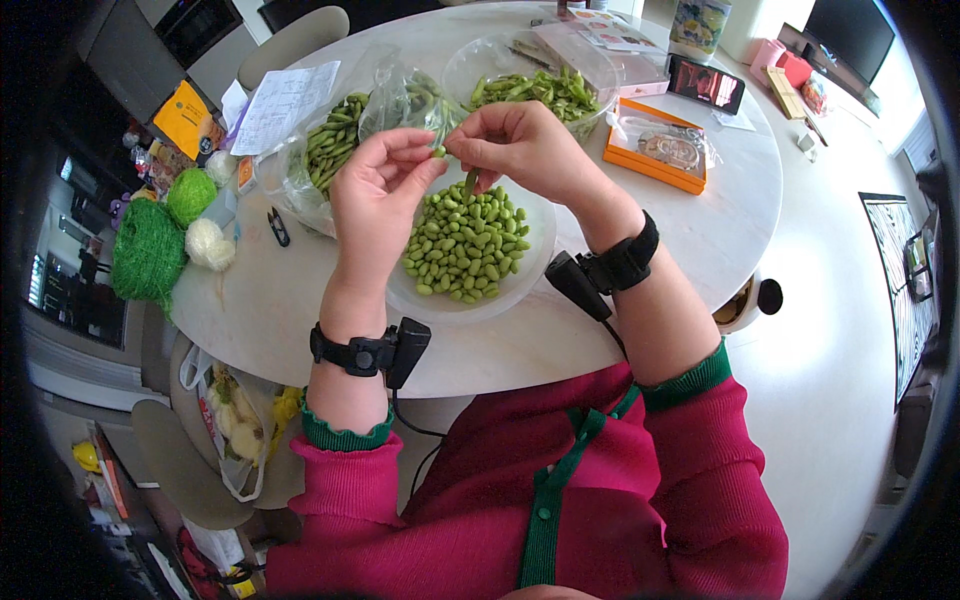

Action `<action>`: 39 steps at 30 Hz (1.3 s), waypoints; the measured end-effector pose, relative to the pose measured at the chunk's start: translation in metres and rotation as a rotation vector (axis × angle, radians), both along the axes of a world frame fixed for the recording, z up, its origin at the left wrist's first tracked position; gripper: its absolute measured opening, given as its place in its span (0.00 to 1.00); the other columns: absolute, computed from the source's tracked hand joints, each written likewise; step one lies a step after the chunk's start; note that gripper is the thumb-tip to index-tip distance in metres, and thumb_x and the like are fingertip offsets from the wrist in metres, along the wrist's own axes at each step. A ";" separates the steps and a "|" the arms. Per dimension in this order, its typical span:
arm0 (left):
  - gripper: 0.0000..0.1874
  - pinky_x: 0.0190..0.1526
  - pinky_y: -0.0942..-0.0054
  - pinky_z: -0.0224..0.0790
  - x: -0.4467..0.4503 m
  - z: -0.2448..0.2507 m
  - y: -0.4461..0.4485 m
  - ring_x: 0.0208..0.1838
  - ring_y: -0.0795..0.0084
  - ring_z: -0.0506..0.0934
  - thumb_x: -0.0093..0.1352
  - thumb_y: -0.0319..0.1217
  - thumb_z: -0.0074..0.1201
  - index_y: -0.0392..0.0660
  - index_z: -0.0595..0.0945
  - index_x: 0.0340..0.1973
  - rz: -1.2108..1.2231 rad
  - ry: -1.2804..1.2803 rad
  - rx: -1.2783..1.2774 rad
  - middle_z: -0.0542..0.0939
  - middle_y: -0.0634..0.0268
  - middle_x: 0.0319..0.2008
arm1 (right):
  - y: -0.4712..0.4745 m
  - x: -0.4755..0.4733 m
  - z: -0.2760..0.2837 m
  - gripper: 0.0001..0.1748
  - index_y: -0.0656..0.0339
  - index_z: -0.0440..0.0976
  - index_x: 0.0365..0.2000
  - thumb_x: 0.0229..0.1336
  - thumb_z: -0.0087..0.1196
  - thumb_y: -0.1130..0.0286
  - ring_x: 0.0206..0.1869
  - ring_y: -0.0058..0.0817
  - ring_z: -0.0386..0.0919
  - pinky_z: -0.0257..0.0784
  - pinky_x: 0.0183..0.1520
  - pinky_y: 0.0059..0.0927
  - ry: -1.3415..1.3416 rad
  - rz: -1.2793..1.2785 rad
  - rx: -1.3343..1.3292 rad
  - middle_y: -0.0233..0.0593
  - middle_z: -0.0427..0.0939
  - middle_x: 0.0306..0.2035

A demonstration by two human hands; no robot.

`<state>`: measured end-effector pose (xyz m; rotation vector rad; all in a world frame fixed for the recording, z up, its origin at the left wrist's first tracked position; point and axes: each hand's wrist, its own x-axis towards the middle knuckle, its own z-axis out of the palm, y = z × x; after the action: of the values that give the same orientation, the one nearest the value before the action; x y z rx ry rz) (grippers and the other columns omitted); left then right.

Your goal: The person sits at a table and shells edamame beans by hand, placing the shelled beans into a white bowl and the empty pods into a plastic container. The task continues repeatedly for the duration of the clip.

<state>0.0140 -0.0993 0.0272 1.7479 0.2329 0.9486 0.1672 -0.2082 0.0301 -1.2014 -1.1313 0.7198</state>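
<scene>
Between the thumb and fingers of my left hand (382,191) is a small green soybean (439,151). My right hand (517,146) is close beside it, its fingertips nearly touching the bean, and a green pod (471,182) hangs from its curled fingers. Directly below both hands, shelled green beans (469,244) are heaped in a pale, translucent bowl (525,289). Unshelled pods (335,142) fill a clear plastic bag (281,176) to the left. Behind my hands, a clear round container (607,67) holds pods (525,91) that look opened, though their contents are hard to tell.
Small black thread snips (278,226) lie left of the bag, near green yarn (148,247) and white yarn (209,244). A written sheet (286,106) lies behind them. At right are an orange box (652,174) and a propped phone (705,82). The round table's edge (480,390) curves before me.
</scene>
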 end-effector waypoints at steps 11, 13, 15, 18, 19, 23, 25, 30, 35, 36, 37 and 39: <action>0.11 0.47 0.75 0.76 -0.002 -0.001 0.007 0.40 0.71 0.82 0.73 0.26 0.50 0.36 0.80 0.49 -0.270 -0.037 -0.333 0.83 0.59 0.40 | -0.002 0.000 0.003 0.13 0.70 0.77 0.37 0.63 0.57 0.67 0.26 0.19 0.80 0.78 0.31 0.19 0.022 -0.016 -0.004 0.36 0.81 0.29; 0.11 0.47 0.75 0.76 -0.003 0.000 0.007 0.40 0.71 0.82 0.74 0.27 0.48 0.36 0.80 0.49 -0.288 -0.031 -0.367 0.83 0.59 0.39 | -0.002 -0.001 0.003 0.13 0.70 0.76 0.37 0.63 0.56 0.67 0.26 0.19 0.80 0.78 0.31 0.20 0.032 -0.019 0.020 0.35 0.80 0.28; 0.12 0.47 0.74 0.76 -0.003 0.000 0.008 0.40 0.71 0.82 0.75 0.27 0.47 0.36 0.80 0.49 -0.304 -0.030 -0.389 0.82 0.59 0.39 | -0.002 0.000 0.004 0.13 0.69 0.76 0.38 0.64 0.55 0.67 0.27 0.19 0.80 0.78 0.32 0.20 0.041 -0.012 0.024 0.35 0.79 0.28; 0.12 0.47 0.75 0.76 -0.003 0.000 0.009 0.40 0.72 0.82 0.75 0.28 0.47 0.37 0.80 0.49 -0.301 -0.027 -0.385 0.82 0.59 0.39 | -0.003 0.002 0.005 0.12 0.67 0.75 0.40 0.65 0.55 0.66 0.29 0.18 0.79 0.79 0.33 0.20 0.060 0.003 0.006 0.35 0.79 0.30; 0.12 0.46 0.75 0.75 -0.003 0.000 0.009 0.40 0.73 0.81 0.75 0.28 0.48 0.38 0.80 0.49 -0.286 -0.019 -0.373 0.83 0.60 0.39 | -0.003 0.002 0.005 0.12 0.67 0.75 0.40 0.65 0.55 0.66 0.29 0.18 0.79 0.79 0.34 0.21 0.072 -0.002 0.003 0.35 0.79 0.31; 0.12 0.43 0.79 0.72 -0.003 -0.001 0.009 0.39 0.77 0.80 0.74 0.30 0.50 0.39 0.81 0.49 -0.099 0.121 -0.133 0.83 0.63 0.38 | -0.005 0.003 0.006 0.12 0.67 0.74 0.38 0.65 0.54 0.65 0.30 0.19 0.79 0.79 0.36 0.22 0.109 0.010 0.028 0.35 0.79 0.31; 0.13 0.44 0.80 0.71 -0.001 -0.002 0.009 0.41 0.79 0.79 0.74 0.32 0.50 0.39 0.81 0.49 -0.072 0.170 -0.024 0.83 0.64 0.39 | -0.005 0.003 0.007 0.12 0.66 0.74 0.38 0.66 0.54 0.65 0.30 0.19 0.80 0.79 0.37 0.22 0.112 0.008 0.047 0.35 0.79 0.32; 0.12 0.43 0.81 0.70 -0.001 -0.003 0.007 0.40 0.80 0.79 0.71 0.30 0.54 0.37 0.81 0.48 -0.141 0.196 -0.013 0.83 0.65 0.39 | -0.005 0.003 0.007 0.11 0.66 0.73 0.38 0.66 0.53 0.66 0.32 0.20 0.81 0.79 0.39 0.22 0.098 -0.005 0.051 0.36 0.80 0.33; 0.11 0.40 0.80 0.72 0.000 -0.004 0.002 0.36 0.80 0.79 0.67 0.24 0.60 0.34 0.82 0.45 -0.169 0.194 -0.059 0.84 0.64 0.34 | -0.005 0.001 0.007 0.11 0.65 0.73 0.38 0.66 0.53 0.66 0.33 0.20 0.81 0.78 0.39 0.21 0.092 0.005 0.069 0.37 0.81 0.33; 0.11 0.39 0.81 0.72 0.000 -0.004 0.002 0.35 0.80 0.80 0.67 0.24 0.60 0.34 0.82 0.44 -0.158 0.218 -0.048 0.84 0.64 0.34 | -0.005 0.001 0.007 0.11 0.65 0.73 0.38 0.66 0.53 0.66 0.33 0.20 0.81 0.78 0.39 0.21 0.090 0.008 0.071 0.37 0.81 0.34; 0.11 0.39 0.81 0.73 0.000 -0.003 0.002 0.35 0.80 0.80 0.66 0.23 0.60 0.34 0.82 0.44 -0.157 0.231 -0.049 0.84 0.64 0.33 | -0.005 0.000 0.007 0.11 0.65 0.73 0.38 0.67 0.52 0.66 0.33 0.20 0.81 0.78 0.38 0.21 0.096 0.011 0.070 0.37 0.81 0.34; 0.11 0.38 0.82 0.73 -0.001 -0.003 0.003 0.34 0.80 0.81 0.67 0.23 0.60 0.33 0.82 0.44 -0.157 0.257 -0.034 0.84 0.63 0.32 | -0.005 0.000 0.007 0.11 0.66 0.73 0.38 0.67 0.52 0.67 0.32 0.20 0.81 0.77 0.38 0.21 0.088 0.006 0.066 0.37 0.81 0.34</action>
<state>0.0131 -0.0962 0.0242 1.8265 0.2705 0.6038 0.1674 -0.2132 0.0371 -1.1012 -1.0778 0.7277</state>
